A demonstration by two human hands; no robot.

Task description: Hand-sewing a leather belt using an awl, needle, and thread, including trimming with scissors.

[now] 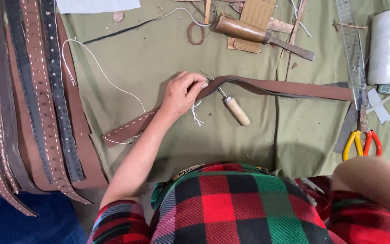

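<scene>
My left hand presses and pinches a long brown leather strap that lies across the olive cloth. The strap's left part has white stitching, and white thread trails from it up to the left. An awl with a pale wooden handle lies just right of my fingers, its metal tip under the strap. My right hand is out of sight; only my right forearm shows at the lower right, near the frame edge.
Several stitched leather straps hang at the left. A wooden-handled tool and leather scraps lie at the top. A metal ruler, a white thread spool, a green cutting mat and scissors with yellow and red handles sit at the right.
</scene>
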